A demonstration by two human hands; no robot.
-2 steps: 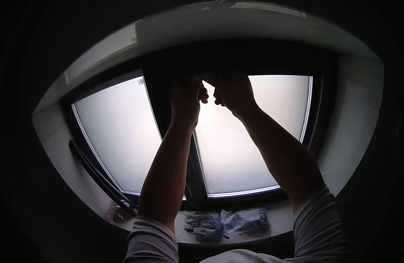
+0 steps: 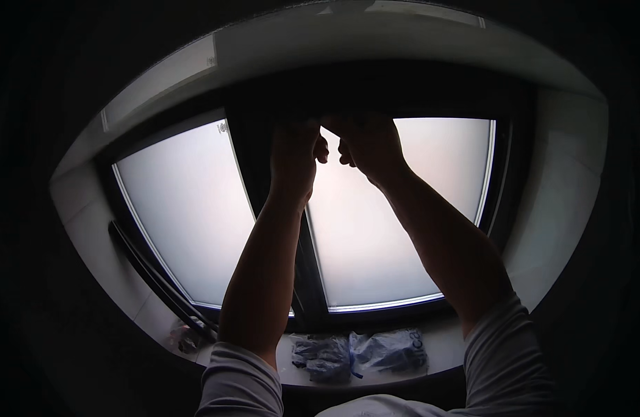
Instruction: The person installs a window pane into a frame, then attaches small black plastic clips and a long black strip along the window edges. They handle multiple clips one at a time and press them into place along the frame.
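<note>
- Pale walls [image 2: 563, 139], seen in the head view, surround a dark window frame [image 2: 431, 90] directly ahead, with a left pane [image 2: 184, 208] and a right pane [image 2: 375, 243], both frosted.
- Left hand [image 2: 292, 156] and right hand [image 2: 372, 153] are raised close together at the frame's upper part; some curled fingers show against the right pane. Grip: cannot be determined, fingertips lost in shadow; contact with the frame likewise unconfirmed.
- Below, two clear plastic bags [image 2: 389, 351] with dark contents lie on the sill [image 2: 445, 344].
- Handling, as judged: frame stiff and probably heavy; panes smooth, rigid, breakable. Hold by the frame members, not the glass.
- Against the earlier frame: panes appear slightly dimmer; hands and bags show no clear displacement.
</note>
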